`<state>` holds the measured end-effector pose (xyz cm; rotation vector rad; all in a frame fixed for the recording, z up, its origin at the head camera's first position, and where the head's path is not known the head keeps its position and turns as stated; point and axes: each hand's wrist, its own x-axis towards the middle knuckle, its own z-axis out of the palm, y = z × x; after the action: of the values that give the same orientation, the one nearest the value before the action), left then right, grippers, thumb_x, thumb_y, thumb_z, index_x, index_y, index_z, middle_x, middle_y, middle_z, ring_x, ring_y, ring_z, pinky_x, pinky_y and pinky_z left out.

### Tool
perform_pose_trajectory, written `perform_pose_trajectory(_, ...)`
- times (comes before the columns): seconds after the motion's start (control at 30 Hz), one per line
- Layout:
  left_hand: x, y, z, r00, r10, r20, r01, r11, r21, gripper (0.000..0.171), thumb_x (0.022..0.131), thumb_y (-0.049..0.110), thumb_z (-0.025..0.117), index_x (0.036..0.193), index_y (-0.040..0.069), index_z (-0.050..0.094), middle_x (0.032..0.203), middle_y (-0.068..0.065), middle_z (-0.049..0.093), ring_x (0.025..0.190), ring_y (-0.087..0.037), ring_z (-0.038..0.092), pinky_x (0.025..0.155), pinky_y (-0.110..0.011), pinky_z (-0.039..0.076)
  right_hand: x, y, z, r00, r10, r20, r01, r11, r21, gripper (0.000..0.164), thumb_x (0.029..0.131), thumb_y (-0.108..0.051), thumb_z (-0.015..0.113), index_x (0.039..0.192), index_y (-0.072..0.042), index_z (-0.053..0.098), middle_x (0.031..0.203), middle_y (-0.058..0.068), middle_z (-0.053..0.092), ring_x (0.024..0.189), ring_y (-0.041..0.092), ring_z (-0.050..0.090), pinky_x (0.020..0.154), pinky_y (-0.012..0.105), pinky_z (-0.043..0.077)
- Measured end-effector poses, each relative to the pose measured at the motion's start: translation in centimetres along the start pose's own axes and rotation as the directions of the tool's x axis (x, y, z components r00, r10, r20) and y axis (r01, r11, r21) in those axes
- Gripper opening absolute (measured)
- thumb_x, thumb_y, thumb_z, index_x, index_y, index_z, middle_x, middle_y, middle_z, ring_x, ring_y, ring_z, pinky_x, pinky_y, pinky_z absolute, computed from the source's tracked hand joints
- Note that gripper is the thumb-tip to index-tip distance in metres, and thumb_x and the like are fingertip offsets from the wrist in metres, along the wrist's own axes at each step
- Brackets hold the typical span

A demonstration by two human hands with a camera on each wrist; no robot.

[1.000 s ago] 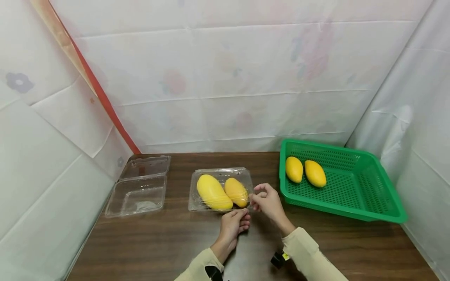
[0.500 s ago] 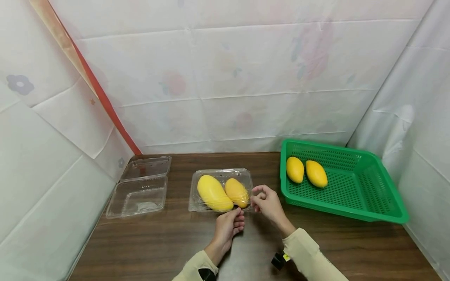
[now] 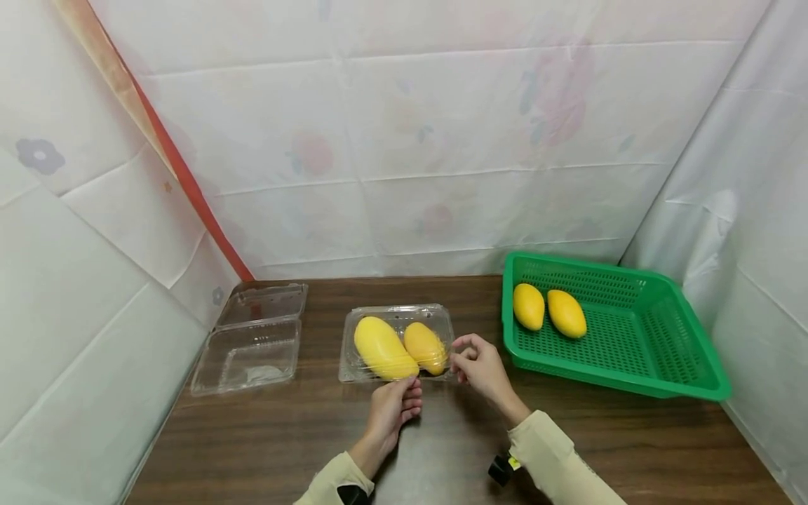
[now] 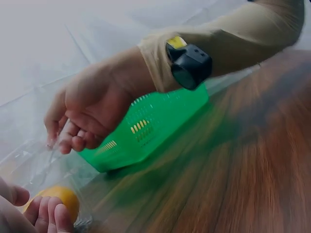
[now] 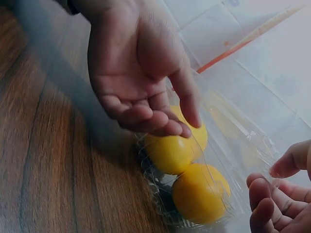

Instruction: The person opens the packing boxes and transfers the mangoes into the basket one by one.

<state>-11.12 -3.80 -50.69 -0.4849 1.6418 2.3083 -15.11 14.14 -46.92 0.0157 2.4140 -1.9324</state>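
Shifted left along the near rim of a clear box [image 3: 349, 361] since the earlier frame, a person's left hand [image 3: 388, 412] pinches the plastic in a narrow grip just below the big mango [image 3: 384, 345], while the right hand [image 3: 482, 367] stays at the box's near right corner, its own grip narrow on the edge. Even, light pressure worked along the rim, with the right hand as anchor, would likely suit such thin plastic; a hard push at one spot could buckle it or slide the box across the tabletop [image 3: 454, 456]. Under the clear top, the big mango lies against the small mango [image 3: 425, 345]; whether every edge is seated cannot be told. Room to move looks widest on the near side and to the left, where tabletop separates the box from an open box [image 3: 217, 358]. To the right, the green basket [image 3: 606, 376] leaves the right hand a tighter gap; two more mangoes [image 3: 567, 313] rest at its left end. Beyond, a white sheet [image 3: 410, 217] hangs behind the tabletop's far edge.
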Motion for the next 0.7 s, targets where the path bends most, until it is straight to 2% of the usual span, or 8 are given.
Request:
perform_pose_trajectory(0.07,0.0,0.1,-0.3,1.000,0.007,0.005,-0.007,1.000,0.007,0.030,0.095,0.024,0.060,0.103,-0.005,0.064,0.071,0.005,0.064,0.059,-0.005,0.060,0.058,-0.020,0.053,0.0,0.0,0.0,1.000,-0.008,0.003,0.008,1.000,-0.006,0.017,0.087,0.002,0.063,0.103,0.002,0.060,0.072,0.027,0.064,0.049,0.016,0.052,0.049,0.033,0.051)
perform_pose_trajectory(0.37,-0.3,0.3,-1.2,1.000,0.007,-0.011,-0.007,1.000,-0.013,0.027,0.094,0.025,0.061,0.100,0.000,0.065,0.071,0.006,0.064,0.059,-0.005,0.060,0.060,-0.020,0.053,-0.2,-0.2,-0.3,1.000,-0.022,-0.004,0.022,0.999,-0.042,0.015,0.086,0.002,0.063,0.100,0.000,0.062,0.068,0.022,0.064,0.049,0.016,0.053,0.049,0.031,0.051)
perform_pose_trajectory(0.7,-0.6,0.8,-3.0,0.999,0.011,-0.042,-0.012,1.000,-0.027,0.026,0.096,0.026,0.058,0.100,0.001,0.064,0.073,0.007,0.063,0.063,-0.006,0.060,0.062,-0.020,0.053,-0.2,-0.3,-0.2,0.999,-0.043,-0.022,0.041,0.997,-0.067,0.014,0.087,0.003,0.063,0.100,0.004,0.061,0.069,0.024,0.064,0.048,0.016,0.052,0.047,0.026,0.048)
